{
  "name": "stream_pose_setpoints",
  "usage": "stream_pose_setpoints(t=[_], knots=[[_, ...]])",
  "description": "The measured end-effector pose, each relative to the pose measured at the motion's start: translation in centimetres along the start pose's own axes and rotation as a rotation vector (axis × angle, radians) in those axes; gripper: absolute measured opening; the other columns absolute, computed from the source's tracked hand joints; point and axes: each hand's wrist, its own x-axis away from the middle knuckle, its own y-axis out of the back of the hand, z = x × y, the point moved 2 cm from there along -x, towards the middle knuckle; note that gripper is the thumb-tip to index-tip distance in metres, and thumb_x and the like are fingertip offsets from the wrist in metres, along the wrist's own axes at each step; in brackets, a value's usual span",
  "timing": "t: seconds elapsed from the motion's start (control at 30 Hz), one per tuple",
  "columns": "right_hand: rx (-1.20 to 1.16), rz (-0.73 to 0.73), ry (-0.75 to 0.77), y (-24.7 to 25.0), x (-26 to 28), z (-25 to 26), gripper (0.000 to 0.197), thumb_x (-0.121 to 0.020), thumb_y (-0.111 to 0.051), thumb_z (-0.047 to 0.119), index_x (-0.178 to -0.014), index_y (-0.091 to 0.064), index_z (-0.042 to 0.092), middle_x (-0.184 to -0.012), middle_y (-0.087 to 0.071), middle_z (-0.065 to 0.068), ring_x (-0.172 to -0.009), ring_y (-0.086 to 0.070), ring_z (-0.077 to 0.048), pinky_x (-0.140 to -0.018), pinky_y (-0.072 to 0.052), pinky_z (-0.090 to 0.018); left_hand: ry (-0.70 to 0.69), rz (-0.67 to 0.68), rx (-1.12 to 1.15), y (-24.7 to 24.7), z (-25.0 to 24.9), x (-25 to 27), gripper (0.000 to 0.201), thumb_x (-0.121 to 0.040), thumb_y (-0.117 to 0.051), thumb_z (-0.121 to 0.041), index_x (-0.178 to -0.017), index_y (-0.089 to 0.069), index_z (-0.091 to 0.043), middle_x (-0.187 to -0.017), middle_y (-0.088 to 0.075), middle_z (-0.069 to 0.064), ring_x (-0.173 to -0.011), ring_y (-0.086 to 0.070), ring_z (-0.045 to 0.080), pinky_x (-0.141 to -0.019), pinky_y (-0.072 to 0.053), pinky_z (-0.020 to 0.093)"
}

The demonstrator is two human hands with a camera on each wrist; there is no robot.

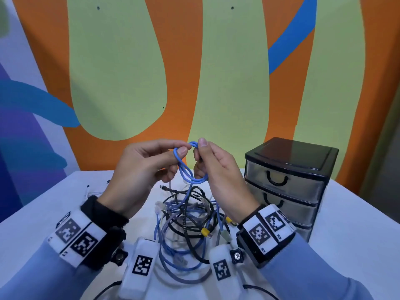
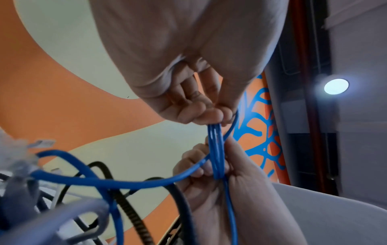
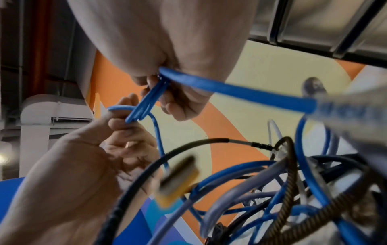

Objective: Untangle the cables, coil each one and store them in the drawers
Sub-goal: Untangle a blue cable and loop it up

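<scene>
A small coil of blue cable [image 1: 187,167] is held up above the table between both hands. My left hand [image 1: 149,163] pinches the coil's upper left side with thumb and forefinger. My right hand [image 1: 213,167] pinches its upper right side. From the left wrist the blue cable [image 2: 216,149] shows as several strands bunched between the two hands; from the right wrist the blue cable [image 3: 146,102] runs the same way. One strand drops from the coil into a tangle of blue, grey and black cables [image 1: 186,221] on the white table [image 1: 346,224].
A black-framed drawer unit [image 1: 287,187] with translucent drawers, all closed, stands at the right on the table. A yellow-tipped plug [image 1: 205,231] lies in the tangle. A painted wall rises right behind the table's far edge.
</scene>
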Motion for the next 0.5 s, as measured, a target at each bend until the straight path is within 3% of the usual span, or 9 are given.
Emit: stream_pose_setpoints(t=[0.17, 0.33, 0.4, 0.5], knots=[[-0.011, -0.018, -0.027, 0.1, -0.1, 0.1, 0.037, -0.112, -0.044, 0.036, -0.08, -0.05, 0.018, -0.065, -0.035, 0.006, -0.067, -0.033, -0.019, -0.073, -0.031, -0.041, -0.051, -0.041, -0.05, -0.2, -0.5, 0.2, 0.017, -0.085, -0.079, -0.014, -0.1, -0.086, -0.013, -0.071, -0.072, 0.018, -0.06, -0.064, 0.023, -0.055, -0.048, 0.023], [-0.342, 0.001, -0.072, 0.4, -0.2, 0.8, 0.032, -0.11, -0.051, 0.029, -0.085, -0.06, 0.011, -0.068, -0.044, -0.002, -0.066, -0.043, -0.015, -0.078, -0.039, -0.034, -0.133, -0.046, -0.136, -0.5, -0.9, 0.5, 0.017, -0.092, -0.076, -0.012, -0.106, -0.085, -0.017, -0.082, -0.079, 0.018, -0.06, -0.066, 0.022, -0.055, -0.047, 0.022], [-0.411, 0.003, -0.089, 0.4, -0.1, 1.1, 0.03, -0.109, -0.053, 0.027, -0.09, -0.065, 0.008, -0.065, -0.037, -0.002, -0.061, -0.036, -0.015, -0.068, -0.039, -0.025, -0.098, -0.023, -0.119, -0.5, -0.8, 0.5, 0.018, -0.091, -0.075, -0.016, -0.106, -0.085, -0.019, -0.087, -0.08, 0.018, -0.059, -0.066, 0.022, -0.055, -0.046, 0.021], [-0.291, -0.027, -0.067, 0.7, -0.2, 0.9, 0.034, -0.109, -0.053, 0.03, -0.086, -0.067, 0.009, -0.06, -0.025, 0.0, -0.056, -0.021, -0.015, -0.055, -0.03, -0.019, 0.015, 0.013, -0.045, -0.5, -0.4, 0.3, 0.018, -0.087, -0.075, -0.017, -0.104, -0.083, -0.015, -0.09, -0.079, 0.02, -0.052, -0.061, 0.019, -0.051, -0.044, 0.021]])
